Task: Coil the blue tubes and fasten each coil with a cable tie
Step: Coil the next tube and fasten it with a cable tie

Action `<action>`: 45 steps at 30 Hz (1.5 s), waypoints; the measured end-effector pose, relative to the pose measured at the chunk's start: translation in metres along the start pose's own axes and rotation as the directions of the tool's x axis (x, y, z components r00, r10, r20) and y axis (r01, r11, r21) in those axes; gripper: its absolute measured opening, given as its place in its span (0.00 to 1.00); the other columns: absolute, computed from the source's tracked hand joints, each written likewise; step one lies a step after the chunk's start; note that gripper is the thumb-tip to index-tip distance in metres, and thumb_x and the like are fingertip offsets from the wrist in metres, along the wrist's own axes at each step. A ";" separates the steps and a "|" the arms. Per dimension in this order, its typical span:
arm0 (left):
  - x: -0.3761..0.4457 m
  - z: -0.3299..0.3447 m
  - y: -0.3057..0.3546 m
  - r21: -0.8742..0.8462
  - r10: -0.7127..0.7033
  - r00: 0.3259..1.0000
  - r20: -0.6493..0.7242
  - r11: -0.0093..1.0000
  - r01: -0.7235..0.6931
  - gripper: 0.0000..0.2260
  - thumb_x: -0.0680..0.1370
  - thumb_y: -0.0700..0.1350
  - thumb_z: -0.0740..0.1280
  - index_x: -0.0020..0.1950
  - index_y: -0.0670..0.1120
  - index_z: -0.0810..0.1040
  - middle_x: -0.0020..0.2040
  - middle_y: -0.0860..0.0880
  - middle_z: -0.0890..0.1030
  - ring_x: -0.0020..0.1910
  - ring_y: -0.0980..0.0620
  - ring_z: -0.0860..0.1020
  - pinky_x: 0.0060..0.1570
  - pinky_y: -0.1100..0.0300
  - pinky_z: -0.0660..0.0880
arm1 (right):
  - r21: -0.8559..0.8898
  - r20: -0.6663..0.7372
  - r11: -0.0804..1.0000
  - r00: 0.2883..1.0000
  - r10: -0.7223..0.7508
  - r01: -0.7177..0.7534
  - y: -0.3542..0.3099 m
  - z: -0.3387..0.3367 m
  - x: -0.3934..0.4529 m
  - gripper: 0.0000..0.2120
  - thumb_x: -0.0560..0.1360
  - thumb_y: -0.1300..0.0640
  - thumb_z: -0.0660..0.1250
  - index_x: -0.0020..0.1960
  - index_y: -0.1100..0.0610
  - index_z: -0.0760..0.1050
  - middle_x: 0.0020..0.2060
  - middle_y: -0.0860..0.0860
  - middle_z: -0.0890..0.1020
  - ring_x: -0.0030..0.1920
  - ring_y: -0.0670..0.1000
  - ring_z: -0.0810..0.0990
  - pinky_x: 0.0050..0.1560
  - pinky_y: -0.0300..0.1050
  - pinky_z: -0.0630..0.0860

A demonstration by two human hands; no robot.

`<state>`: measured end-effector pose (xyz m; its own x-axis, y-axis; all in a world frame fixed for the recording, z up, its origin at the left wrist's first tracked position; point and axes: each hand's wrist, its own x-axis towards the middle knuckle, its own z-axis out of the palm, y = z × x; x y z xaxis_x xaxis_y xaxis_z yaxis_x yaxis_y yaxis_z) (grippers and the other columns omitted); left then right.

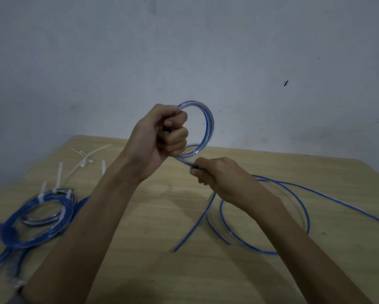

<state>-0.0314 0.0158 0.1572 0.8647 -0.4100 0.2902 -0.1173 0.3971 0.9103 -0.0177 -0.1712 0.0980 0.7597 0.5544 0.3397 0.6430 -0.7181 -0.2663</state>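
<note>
My left hand point(160, 137) is raised above the table and grips a small coil of blue tube point(208, 126), a few loops wide. My right hand point(217, 174) sits just below and to the right of it, pinching the same tube where it leaves the coil. The loose rest of the blue tube point(302, 207) trails in a wide loop over the wooden table point(153, 216), with one free end near the table's middle. At the left lie finished blue coils point(37, 218) bound with white cable ties.
Loose white cable ties point(85, 159) lie at the table's far left corner. More blue tube runs off the left edge near the finished coils. A grey wall stands right behind the table.
</note>
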 end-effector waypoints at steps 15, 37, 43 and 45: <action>-0.003 0.028 -0.020 0.786 -0.073 0.990 0.120 0.616 -0.050 0.17 0.81 0.48 0.55 0.32 0.47 0.60 0.28 0.52 0.61 0.28 0.52 0.57 0.31 0.57 0.57 | -0.678 0.064 0.731 0.985 0.161 -0.075 0.062 -0.029 0.026 0.23 0.76 0.50 0.38 0.50 0.55 0.71 0.45 0.53 0.80 0.50 0.58 0.76 0.52 0.52 0.64; -0.001 0.030 -0.103 0.932 -0.120 0.989 0.081 -0.342 -0.118 0.16 0.86 0.51 0.49 0.62 0.48 0.74 0.46 0.48 0.75 0.47 0.48 0.68 0.59 0.51 0.64 | -0.232 -0.159 0.925 0.950 0.267 -0.299 0.068 -0.040 0.005 0.19 0.84 0.65 0.53 0.74 0.55 0.67 0.44 0.54 0.78 0.44 0.56 0.77 0.47 0.53 0.76; 0.005 0.025 -0.097 0.959 -0.104 0.992 0.072 -0.265 -0.097 0.14 0.86 0.50 0.50 0.53 0.48 0.73 0.43 0.50 0.74 0.45 0.48 0.68 0.56 0.52 0.62 | -0.169 -0.200 0.949 0.952 0.231 -0.266 0.065 -0.036 -0.008 0.17 0.86 0.61 0.53 0.72 0.58 0.69 0.48 0.56 0.81 0.47 0.57 0.78 0.50 0.55 0.76; 0.008 0.021 -0.094 0.974 -0.117 0.992 0.047 -0.213 -0.072 0.13 0.86 0.50 0.50 0.49 0.49 0.71 0.40 0.51 0.72 0.44 0.48 0.69 0.55 0.51 0.64 | -0.098 -0.252 0.966 0.945 0.209 -0.240 0.063 -0.032 -0.012 0.16 0.86 0.56 0.52 0.68 0.58 0.73 0.47 0.54 0.80 0.48 0.56 0.78 0.51 0.53 0.75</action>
<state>-0.0243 -0.0422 0.0800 0.8483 -0.4923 0.1950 -0.5130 -0.8553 0.0728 0.0103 -0.2364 0.1061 0.8280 0.2681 0.4925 0.4297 -0.8676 -0.2503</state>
